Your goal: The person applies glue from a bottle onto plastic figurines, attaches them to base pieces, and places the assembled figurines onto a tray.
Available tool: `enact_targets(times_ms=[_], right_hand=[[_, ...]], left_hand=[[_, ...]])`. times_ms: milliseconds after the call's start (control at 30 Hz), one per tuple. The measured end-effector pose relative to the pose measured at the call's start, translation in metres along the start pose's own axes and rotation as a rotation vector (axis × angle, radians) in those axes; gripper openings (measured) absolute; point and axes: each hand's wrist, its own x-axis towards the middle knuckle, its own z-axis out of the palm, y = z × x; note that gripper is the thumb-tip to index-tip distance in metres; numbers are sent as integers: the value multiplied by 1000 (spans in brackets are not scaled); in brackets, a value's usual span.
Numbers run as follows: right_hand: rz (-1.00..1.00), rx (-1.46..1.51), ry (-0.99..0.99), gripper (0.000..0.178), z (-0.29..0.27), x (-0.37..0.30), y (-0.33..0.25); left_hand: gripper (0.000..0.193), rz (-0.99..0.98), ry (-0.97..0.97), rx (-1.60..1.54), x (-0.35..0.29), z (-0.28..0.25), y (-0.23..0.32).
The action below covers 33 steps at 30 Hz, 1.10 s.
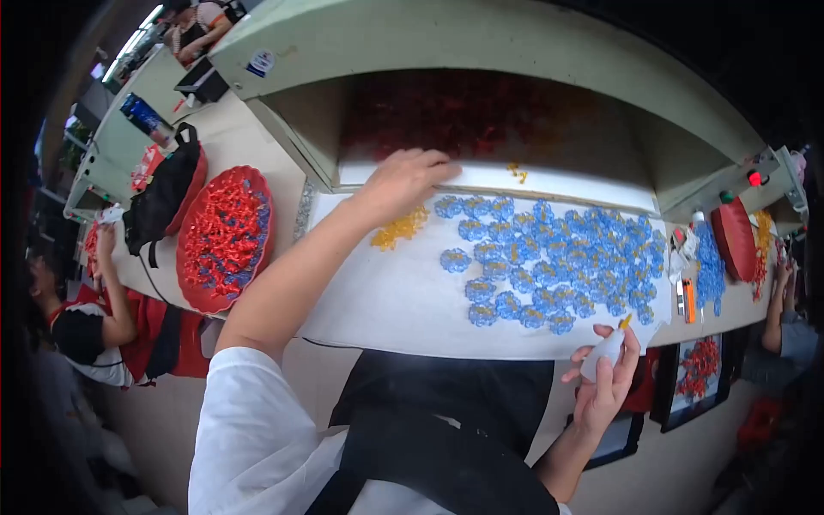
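My right hand (606,378) is at the table's front edge, wrapped round a small white squeeze bottle (603,355) with a yellow nozzle pointing up. My left hand (410,182) reaches across to the opening of the green hood, fingers stretched to the right; nothing shows in them. Below it lies a pile of small yellow plastic pieces (399,230), partly hidden by the hand. A few more yellow pieces (518,172) sit on the white ledge at the opening. Many clear blue flower-shaped plastic pieces (549,257), several with yellow centres, spread over the white work sheet (369,300).
The green hood (498,51) overhangs the back of the table, with red pieces dim inside. At left stands a red basket (182,257) of red and blue pieces beside a black bag (156,202). An orange marker (689,300) lies right. Co-workers sit on both sides.
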Motion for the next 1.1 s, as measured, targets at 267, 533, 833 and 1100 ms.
enact_targets(times_ms=[267,533,833,1100], right_hand=[[-15,-46,29,44,26,-17,7],[-55,33,109,35,31,-17,17],[-346,87,129,35,34,-15,3],[-330,0,121,36,34,-18,6]], left_hand=[[22,-154,123,-358,-12,-19,11],[25,-553,73,-1609,-87,-2,108],[21,-623,-68,-2021,-85,25,147],[19,-641,-74,-1968,-88,29,149]])
